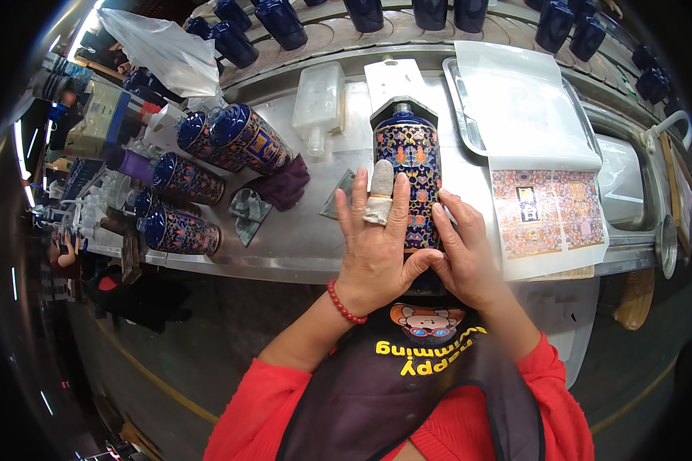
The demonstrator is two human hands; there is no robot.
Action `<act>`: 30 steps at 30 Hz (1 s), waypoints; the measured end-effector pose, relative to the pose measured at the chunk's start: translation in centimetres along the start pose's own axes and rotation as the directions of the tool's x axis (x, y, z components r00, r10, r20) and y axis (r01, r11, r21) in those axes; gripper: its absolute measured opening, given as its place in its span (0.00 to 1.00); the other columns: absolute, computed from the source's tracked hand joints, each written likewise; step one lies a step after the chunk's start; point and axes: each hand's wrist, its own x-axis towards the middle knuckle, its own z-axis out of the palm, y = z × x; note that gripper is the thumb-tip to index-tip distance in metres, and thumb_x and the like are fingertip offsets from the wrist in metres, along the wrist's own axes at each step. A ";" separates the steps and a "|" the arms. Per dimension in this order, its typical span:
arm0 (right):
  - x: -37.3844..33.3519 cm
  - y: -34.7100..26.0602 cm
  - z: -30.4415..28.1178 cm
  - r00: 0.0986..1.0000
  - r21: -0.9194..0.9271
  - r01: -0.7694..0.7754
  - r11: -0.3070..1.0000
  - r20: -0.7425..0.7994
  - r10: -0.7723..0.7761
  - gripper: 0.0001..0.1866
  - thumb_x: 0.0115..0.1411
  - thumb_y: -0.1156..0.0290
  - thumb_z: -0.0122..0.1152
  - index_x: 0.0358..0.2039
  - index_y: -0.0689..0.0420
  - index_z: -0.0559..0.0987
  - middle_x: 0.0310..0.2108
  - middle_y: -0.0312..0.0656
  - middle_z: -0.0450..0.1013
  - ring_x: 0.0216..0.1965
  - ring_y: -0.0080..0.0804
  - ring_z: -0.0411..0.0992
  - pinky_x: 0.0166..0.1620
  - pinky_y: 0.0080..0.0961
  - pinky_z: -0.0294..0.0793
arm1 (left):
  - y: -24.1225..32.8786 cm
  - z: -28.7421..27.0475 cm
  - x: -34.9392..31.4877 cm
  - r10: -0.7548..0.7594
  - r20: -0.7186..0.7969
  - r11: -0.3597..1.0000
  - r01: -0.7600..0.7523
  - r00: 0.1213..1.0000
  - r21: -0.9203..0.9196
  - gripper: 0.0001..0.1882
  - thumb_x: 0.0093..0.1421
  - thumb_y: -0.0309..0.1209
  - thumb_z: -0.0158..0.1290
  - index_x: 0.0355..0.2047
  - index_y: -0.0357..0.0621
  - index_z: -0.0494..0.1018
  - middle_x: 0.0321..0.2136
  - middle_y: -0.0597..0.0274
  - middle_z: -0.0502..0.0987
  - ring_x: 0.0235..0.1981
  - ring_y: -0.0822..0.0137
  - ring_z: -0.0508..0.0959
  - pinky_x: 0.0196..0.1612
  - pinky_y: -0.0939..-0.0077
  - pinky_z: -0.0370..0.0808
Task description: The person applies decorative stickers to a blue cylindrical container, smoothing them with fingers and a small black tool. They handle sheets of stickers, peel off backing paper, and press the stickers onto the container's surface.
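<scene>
A dark blue bottle (423,146) with a colourful floral pattern lies on its back in a dark cradle (380,115), neck pointing away from me. My left hand (373,250) lies over its left side with fingers stretched out. A grey finger cover (381,180) wraps one finger, with pale cloth at its base. Against the bottle's right edge rest the extended fingers of my right hand (467,250). Both thumbs meet near the bottle's lower end, which my hands partly hide. A small dark flat piece (335,201) lies by my left fingertips.
Right of the bottle, printed floral sheets (542,219) lie beside a metal tray (469,127) covered with white paper. Several decorated bottles (184,180) lie at left, near a purple cloth (284,187). A translucent container (319,96) sits behind. Plain blue bottles (281,23) line the conveyor (331,34).
</scene>
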 end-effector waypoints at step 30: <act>-0.6 0.1 0.6 1.000 -0.011 0.007 1.000 -0.027 -0.008 0.37 0.56 0.69 0.70 0.65 0.65 0.68 0.67 0.54 0.61 0.62 0.57 0.64 0.63 0.47 0.67 | -0.3 1.0 -4.1 0.145 -0.045 0.984 -0.139 0.988 0.113 0.49 0.66 0.69 0.38 0.72 0.41 0.59 0.71 0.43 0.59 0.73 0.38 0.52 0.72 0.36 0.33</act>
